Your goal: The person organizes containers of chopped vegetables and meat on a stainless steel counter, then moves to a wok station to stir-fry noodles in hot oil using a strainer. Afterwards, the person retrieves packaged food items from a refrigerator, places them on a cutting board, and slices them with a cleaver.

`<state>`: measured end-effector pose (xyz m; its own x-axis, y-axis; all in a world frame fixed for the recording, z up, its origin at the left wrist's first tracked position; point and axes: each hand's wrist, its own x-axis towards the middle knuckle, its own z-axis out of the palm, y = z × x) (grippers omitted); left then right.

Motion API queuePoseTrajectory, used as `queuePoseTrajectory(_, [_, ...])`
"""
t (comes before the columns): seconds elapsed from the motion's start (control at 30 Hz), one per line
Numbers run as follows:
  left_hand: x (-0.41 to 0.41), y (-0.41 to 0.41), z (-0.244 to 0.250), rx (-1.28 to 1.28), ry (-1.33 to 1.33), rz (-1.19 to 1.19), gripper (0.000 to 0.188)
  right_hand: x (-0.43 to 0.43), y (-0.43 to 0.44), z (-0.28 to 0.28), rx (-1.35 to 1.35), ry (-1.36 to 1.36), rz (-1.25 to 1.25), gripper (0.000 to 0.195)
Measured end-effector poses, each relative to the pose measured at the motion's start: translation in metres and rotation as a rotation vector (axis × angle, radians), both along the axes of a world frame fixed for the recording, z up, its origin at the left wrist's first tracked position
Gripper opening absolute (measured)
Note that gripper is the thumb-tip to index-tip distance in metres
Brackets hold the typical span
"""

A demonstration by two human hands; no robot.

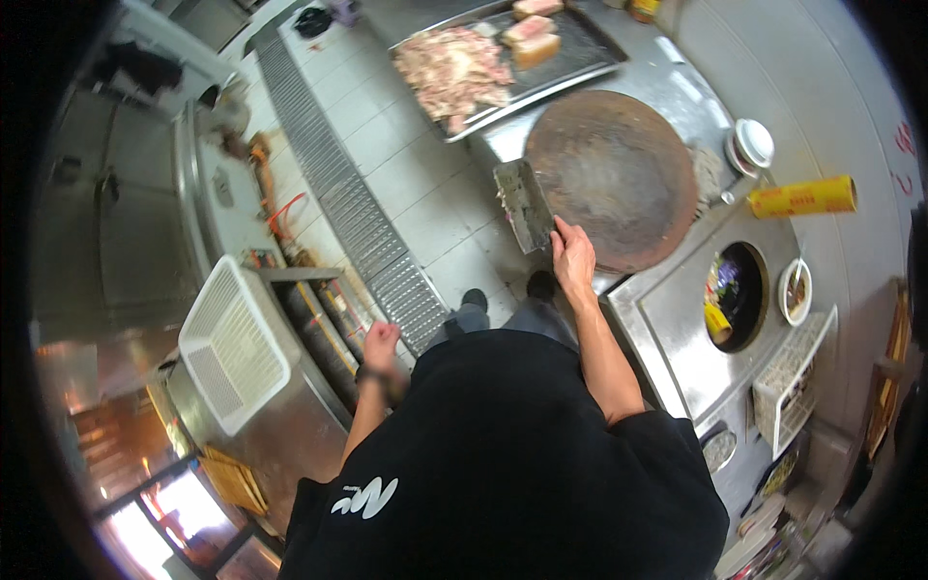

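Note:
My right hand [574, 250] grips a broad rectangular cleaver [523, 206], whose blade is smeared and carries small scraps along its outer edge. The blade hangs at the left rim of a round, worn chopping block [612, 174], over the floor side. On the block's wet, pale top no food shows. My left hand [380, 344] is low at my left side, fingers curled into a fist, with nothing visible in it. Beyond the block, a metal tray [580, 54] bears a heap of sliced raw meat [453, 72] and several thick meat blocks [535, 49].
A steel counter [652, 326] on the right has a round waste opening [747, 304] with scraps inside. Near it are a yellow roll [803, 196], white bowls [752, 143] and a sauce bowl [795, 291]. A white plastic basket [235, 348] sits left; a floor drain grate [341, 174] runs ahead.

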<state>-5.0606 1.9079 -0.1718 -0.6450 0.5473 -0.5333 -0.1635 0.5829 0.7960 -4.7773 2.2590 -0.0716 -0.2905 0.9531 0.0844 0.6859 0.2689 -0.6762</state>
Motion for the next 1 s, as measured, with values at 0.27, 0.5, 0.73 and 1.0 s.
queuePoseTrajectory(0.27, [0.02, 0.122, 0.166, 0.207, 0.862, -0.576, 0.036, -0.072, -0.072, 0.014, -0.228, 0.211, 0.19, 0.031])
queuePoseTrajectory(0.5, [0.107, 0.182, 0.207, 0.317, 0.996, -1.283, 0.06, 0.031, -0.096, 0.077, -0.188, 0.173, -0.035, 0.033])
queuePoseTrajectory(0.73, [0.276, 0.246, 0.203, 0.731, 0.937, -1.755, 0.063, 0.219, -0.154, 0.1, -0.239, 0.231, -0.598, 0.035])
queuePoseTrajectory(1.0, [0.517, 0.35, 0.174, 1.056, 1.163, -1.941, 0.062, 0.419, -0.226, 0.127, -0.103, 0.187, -0.949, 0.034])
